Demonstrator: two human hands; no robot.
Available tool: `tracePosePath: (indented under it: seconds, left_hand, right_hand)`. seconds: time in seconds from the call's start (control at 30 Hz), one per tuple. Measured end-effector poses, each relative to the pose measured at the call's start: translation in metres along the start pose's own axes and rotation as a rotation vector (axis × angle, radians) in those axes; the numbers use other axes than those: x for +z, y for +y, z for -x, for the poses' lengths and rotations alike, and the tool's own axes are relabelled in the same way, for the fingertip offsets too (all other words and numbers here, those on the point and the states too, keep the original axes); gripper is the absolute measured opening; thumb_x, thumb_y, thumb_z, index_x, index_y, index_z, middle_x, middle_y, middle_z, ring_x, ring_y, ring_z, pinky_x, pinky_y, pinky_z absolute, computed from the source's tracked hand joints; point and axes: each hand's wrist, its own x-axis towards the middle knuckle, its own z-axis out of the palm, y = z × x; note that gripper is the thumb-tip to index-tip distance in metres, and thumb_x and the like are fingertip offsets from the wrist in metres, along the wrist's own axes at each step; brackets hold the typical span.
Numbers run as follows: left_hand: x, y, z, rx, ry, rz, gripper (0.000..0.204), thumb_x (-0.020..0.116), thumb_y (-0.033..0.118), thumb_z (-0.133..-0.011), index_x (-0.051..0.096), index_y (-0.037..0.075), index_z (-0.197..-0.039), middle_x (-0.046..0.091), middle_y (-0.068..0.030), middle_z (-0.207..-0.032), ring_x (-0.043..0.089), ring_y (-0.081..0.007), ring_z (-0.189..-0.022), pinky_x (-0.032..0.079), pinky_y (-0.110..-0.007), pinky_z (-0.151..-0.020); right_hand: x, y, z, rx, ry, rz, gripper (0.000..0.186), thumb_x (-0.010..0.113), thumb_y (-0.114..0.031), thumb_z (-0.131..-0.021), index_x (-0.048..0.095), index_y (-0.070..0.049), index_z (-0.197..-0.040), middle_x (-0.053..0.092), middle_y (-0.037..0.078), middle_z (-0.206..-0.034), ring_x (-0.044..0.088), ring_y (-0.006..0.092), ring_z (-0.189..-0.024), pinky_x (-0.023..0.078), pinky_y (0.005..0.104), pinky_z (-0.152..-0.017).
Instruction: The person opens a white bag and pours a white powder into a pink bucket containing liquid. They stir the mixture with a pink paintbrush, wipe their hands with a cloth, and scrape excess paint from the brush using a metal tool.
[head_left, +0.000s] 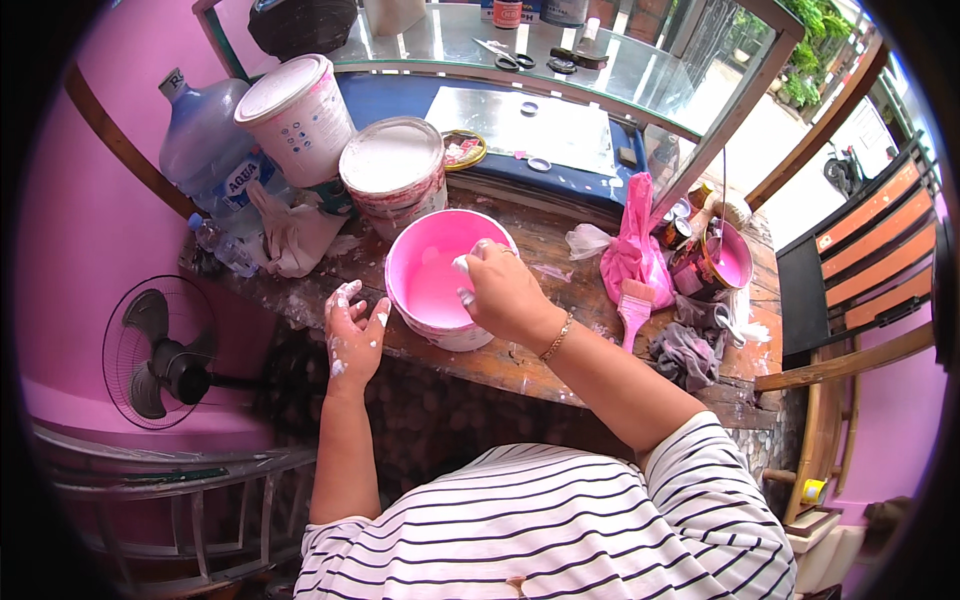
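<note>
A white bucket (pixel 440 330) of pink paint stands at the front of the paint-spattered wooden table (pixel 545 355). My right hand (pixel 492 290) is over the bucket's right side, fingers curled and smeared with white paint; I cannot make out whether something is in them. My left hand (pixel 352 335) is just left of the bucket, fingers apart and loosely bent, white-spotted, holding nothing. A pink brush (pixel 634 308) and a pink plastic bag (pixel 632 240) lie to the right. Two lidded pails (pixel 392 170) (pixel 295 120) stand behind.
Water jug (pixel 205 150) and small bottle (pixel 225 245) at left. Glass case (pixel 640 70) behind. Paint can (pixel 730 260) and rags (pixel 685 355) at right. Standing fan (pixel 155 355) and ladder (pixel 180 500) lower left. Orange-slatted black bench (pixel 870 260) at far right.
</note>
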Motion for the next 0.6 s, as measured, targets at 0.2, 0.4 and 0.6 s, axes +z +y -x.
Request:
tracePosePath:
  seconds: [0.2,0.4,0.6]
  left_hand:
    - [-0.007,-0.003,0.002,-0.090,-0.002,0.059,0.048,0.071,0.012,-0.081,0.048,0.000,-0.121,0.044,-0.0136,-0.125,0.054,-0.0239,-0.103,0.052,-0.031,-0.083]
    - [-0.029,0.007,0.010,-0.049,0.033,0.103,0.050,0.071,0.011,-0.081,0.047,-0.001,-0.123,0.046,-0.0125,-0.125,0.054,-0.0242,-0.106,0.050,-0.033,-0.086]
    - [-0.033,0.004,0.013,0.054,-0.031,0.085,0.056,0.072,0.011,-0.079,0.044,-0.002,-0.126,0.045,-0.0121,-0.128,0.054,-0.0243,-0.107,0.047,-0.034,-0.087]
  right_hand:
    - [0.002,0.008,0.007,0.030,0.097,-0.458,0.030,0.070,-0.009,-0.075,0.062,0.000,-0.102,0.061,0.013,-0.094,0.060,0.0269,-0.087,0.049,0.0360,-0.078]
    - [-0.038,0.017,0.015,0.254,-0.177,-1.344,0.022,0.064,-0.009,-0.086,0.065,0.003,-0.104,0.068,0.005,-0.093,0.063,0.0084,-0.079,0.048,0.0229,-0.066]
    - [-0.046,-0.011,0.008,0.108,-0.177,-1.089,0.024,0.064,-0.011,-0.087,0.066,0.003,-0.105,0.069,0.006,-0.090,0.063,0.0092,-0.077,0.049,0.0233,-0.066]
